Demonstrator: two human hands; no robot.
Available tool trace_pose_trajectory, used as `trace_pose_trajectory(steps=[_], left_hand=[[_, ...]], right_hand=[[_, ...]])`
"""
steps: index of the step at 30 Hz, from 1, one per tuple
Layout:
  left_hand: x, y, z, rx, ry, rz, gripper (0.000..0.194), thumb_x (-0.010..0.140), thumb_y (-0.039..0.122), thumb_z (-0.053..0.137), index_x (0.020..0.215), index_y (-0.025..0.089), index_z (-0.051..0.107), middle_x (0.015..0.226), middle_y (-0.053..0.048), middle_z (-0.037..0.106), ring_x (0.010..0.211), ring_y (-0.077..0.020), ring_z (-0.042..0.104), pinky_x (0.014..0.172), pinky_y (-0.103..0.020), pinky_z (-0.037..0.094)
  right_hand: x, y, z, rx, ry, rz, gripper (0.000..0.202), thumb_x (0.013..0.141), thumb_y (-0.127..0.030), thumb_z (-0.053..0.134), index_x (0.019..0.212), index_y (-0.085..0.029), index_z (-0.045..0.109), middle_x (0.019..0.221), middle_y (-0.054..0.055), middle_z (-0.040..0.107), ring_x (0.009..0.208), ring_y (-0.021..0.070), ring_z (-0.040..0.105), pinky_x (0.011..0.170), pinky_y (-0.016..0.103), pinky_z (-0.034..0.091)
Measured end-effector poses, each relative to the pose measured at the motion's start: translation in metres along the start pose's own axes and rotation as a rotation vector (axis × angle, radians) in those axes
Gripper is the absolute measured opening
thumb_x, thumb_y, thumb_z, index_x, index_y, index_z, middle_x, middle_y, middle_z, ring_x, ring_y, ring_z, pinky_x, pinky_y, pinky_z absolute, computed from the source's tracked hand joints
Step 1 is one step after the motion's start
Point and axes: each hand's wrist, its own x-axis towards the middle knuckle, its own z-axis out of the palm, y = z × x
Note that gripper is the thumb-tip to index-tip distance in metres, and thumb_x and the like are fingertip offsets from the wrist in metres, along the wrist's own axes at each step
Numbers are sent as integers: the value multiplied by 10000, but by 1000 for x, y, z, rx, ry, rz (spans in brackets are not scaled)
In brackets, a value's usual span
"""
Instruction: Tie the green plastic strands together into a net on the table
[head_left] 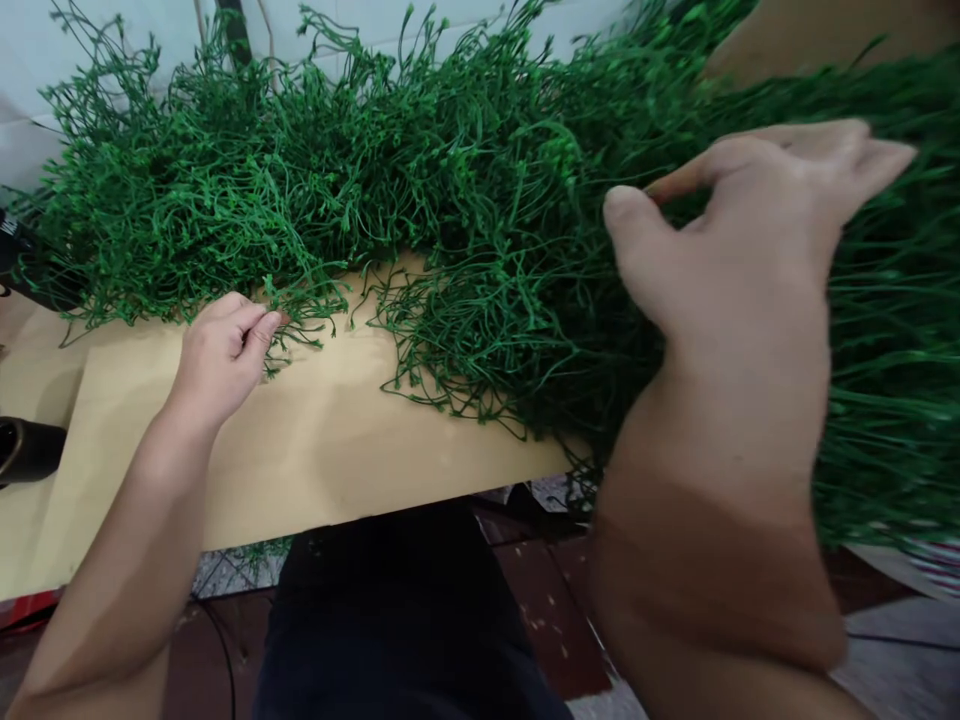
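My left hand (225, 352) is closed, thumb against fingers, on a small bunch of green plastic stems (300, 312) with forked tips, low over the tan board (322, 440). My right hand (750, 215) is raised over the right part of a large heap of the same green stems (450, 170). Its thumb and forefinger come together at the tips, while the other fingers stretch away to the right. Whether a stem is between those tips I cannot make out. The right forearm hides part of the heap.
The heap runs along the back of the board against a pale wall (22, 80). A dark cylinder (34, 448) lies at the left edge, with a black object (45, 270) behind it. Tan cardboard (825, 40) rises at the back right. My dark-clothed legs (397, 620) are below the board's front edge.
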Motion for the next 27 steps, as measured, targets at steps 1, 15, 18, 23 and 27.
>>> trace_pose_trajectory(steps=[1,15,18,23,27], left_hand=[[0,0,0,10,4,-4,334,872,340,458,617,167,585,635,-16,478,640,-140,491,594,-274,371],[-1,-1,6,-67,100,-16,139,781,324,646,827,202,693,739,-2,647,662,-126,559,630,-254,435],[-1,2,5,-102,76,9,140,795,326,625,776,197,675,670,4,612,620,-120,541,593,-249,417],[-2,8,1,-130,-14,19,238,829,349,571,660,187,612,582,8,553,563,-116,507,559,-252,389],[-2,11,0,-103,-29,5,288,849,340,520,608,187,553,579,2,524,567,-124,489,559,-263,378]], right_hand=[[1,-5,-6,-2,-14,7,365,836,-531,535,853,-172,599,1052,158,411,1211,413,318,942,654,286],[-24,-115,2,351,-309,-347,206,836,-286,568,969,-139,624,1032,130,611,1037,273,524,951,495,422],[-35,-141,23,423,-378,-421,200,848,-245,544,1026,-153,559,1085,122,532,1092,277,460,942,501,414],[-36,-158,46,524,-381,-433,242,855,-144,468,1096,-168,485,1101,118,443,1120,289,421,944,522,397],[-36,-161,48,564,-323,-386,329,820,-100,481,1133,-196,460,1137,118,405,1128,291,418,945,513,402]])
